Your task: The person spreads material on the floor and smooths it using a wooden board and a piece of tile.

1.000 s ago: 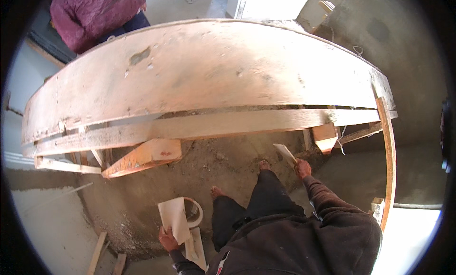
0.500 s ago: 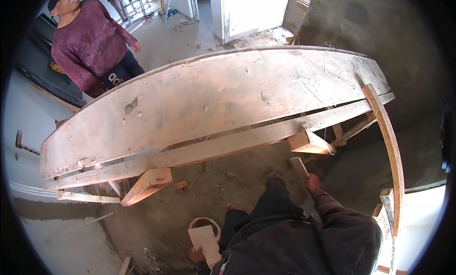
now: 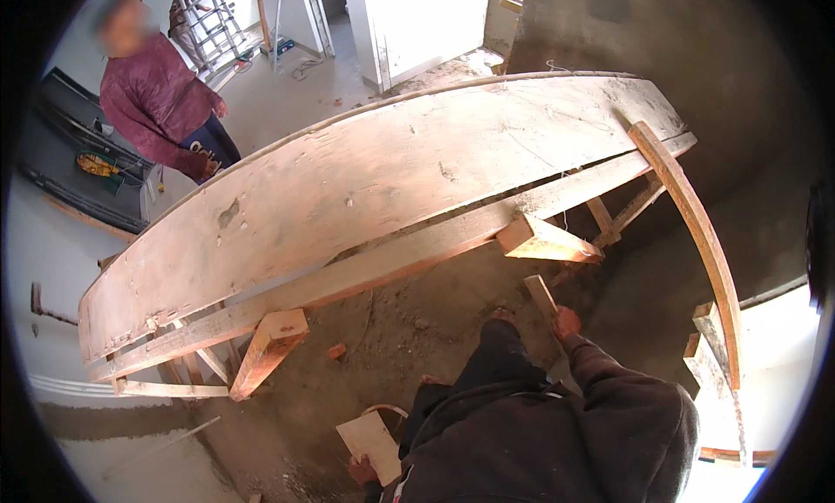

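My left hand [image 3: 359,470] grips the lower part of a pale flat board [image 3: 369,442] beside my left leg. That board partly covers a round rim [image 3: 389,409], which looks like a bucket's. Out in front of my right leg, my right hand [image 3: 567,321] is closed around the lower end of a narrow, pale wooden piece [image 3: 540,296]. Its exact kind does not show. Ahead of both hands stretches a long wooden platform [image 3: 348,190] with a pale, stained top, and neither hand touches it.
Timber beam ends [image 3: 271,351] jut toward me from under the platform. A long wooden strip [image 3: 691,216] leans at its right end. A small orange block [image 3: 337,352] lies on the rough floor. Beyond the platform stands a person in a maroon top [image 3: 152,103]; another is near a ladder [image 3: 213,25].
My view has turned, so the platform sits more tilted. The person in maroon has turned their head. The board now hides more of the round rim. Both hands keep their holds.
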Tool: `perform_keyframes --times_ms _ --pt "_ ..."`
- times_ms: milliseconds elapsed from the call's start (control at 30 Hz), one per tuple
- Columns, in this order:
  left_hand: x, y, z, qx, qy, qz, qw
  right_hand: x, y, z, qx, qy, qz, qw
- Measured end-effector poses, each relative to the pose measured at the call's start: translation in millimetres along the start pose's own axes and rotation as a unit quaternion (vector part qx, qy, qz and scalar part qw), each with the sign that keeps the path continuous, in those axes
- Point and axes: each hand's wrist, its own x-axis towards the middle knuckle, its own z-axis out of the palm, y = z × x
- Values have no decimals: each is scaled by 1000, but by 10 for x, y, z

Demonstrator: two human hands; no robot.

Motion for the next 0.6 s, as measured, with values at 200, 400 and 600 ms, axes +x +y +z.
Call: perform_keyframes --times_ms 200,400,600 --pt "59 476 -289 19 -39 21 999 -86 143 24 0 11 5 1000" --pt "253 164 -340 -18 -38 2 999 -166 69 51 16 59 22 998" --pt "119 203 -441 43 -64 -3 997 -41 -31 -226 -56 103 30 993"
